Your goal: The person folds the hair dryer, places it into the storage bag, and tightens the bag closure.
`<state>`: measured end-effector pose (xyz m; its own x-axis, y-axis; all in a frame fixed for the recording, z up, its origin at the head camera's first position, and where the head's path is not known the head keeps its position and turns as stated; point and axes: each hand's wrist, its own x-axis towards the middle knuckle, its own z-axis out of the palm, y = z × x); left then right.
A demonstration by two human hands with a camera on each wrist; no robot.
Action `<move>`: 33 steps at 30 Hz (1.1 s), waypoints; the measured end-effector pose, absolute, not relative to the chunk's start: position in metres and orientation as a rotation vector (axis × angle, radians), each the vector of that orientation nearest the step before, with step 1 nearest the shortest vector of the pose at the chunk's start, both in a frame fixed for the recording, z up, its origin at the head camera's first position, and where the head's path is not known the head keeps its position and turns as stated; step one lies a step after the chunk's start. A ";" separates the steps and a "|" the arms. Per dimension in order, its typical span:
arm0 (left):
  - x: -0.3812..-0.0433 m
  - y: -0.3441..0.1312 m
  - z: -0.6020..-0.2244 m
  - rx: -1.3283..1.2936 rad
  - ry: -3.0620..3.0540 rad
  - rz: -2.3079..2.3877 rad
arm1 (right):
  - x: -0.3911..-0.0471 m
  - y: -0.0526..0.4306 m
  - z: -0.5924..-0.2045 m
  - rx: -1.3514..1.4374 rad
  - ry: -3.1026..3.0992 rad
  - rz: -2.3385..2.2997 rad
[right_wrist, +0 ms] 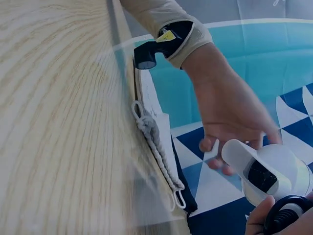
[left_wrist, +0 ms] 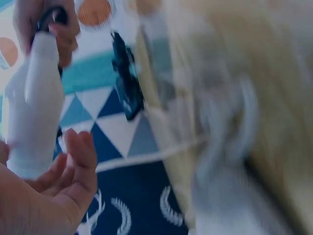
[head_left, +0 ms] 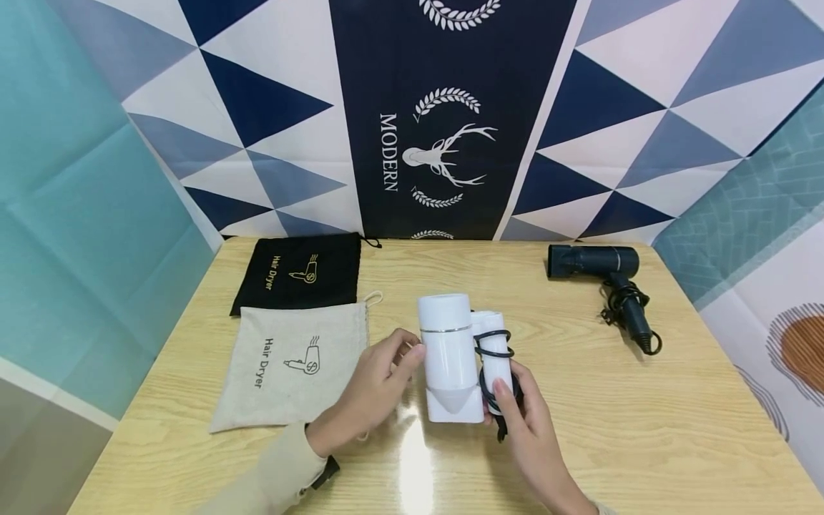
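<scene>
A white hair dryer (head_left: 448, 361) is held up over the table, its handle folded alongside the barrel and a black cord wound round that handle. My right hand (head_left: 531, 429) grips the handle and the cord, thumb on top. At the other side of the barrel is my left hand (head_left: 386, 372), its loosely bent fingers right at the white housing. In the left wrist view the left hand's fingers (left_wrist: 80, 159) spread beside the dryer's barrel (left_wrist: 34, 112). From the right wrist, the left hand (right_wrist: 230, 112) shows beyond the dryer's nozzle (right_wrist: 247, 161).
On the left of the wooden table (head_left: 611, 422) lies a light grey drawstring bag (head_left: 251, 400) printed "Hair Dryer", and behind it a similar black bag (head_left: 335, 286). A black hair dryer (head_left: 589, 261) with its cord wrapped rests at the back right. Patterned cloth walls (head_left: 296, 164) stand behind.
</scene>
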<state>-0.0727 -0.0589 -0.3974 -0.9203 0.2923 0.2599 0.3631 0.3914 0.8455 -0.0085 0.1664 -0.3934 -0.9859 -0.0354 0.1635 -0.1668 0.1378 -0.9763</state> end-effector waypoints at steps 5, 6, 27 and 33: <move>-0.088 -0.078 -0.402 -0.490 -2.690 -1.200 | -0.005 0.172 -0.394 0.169 -2.308 1.958; -0.091 -0.082 -0.404 -0.471 -2.711 -1.115 | -0.005 0.173 -0.394 0.157 -2.313 1.951; -0.107 -0.113 -0.423 -0.461 -3.220 -0.481 | 0.004 0.188 -0.395 0.066 -2.370 1.939; -0.097 -0.108 -0.414 -0.598 -3.149 -0.590 | 0.005 0.190 -0.395 0.077 -2.393 1.930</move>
<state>-0.0968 -0.1079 -0.4137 -0.9261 0.3744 -0.0472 0.3319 0.8677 0.3700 0.0049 0.1898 -0.3950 -0.9965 0.0031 0.0834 -0.0808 0.2119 -0.9739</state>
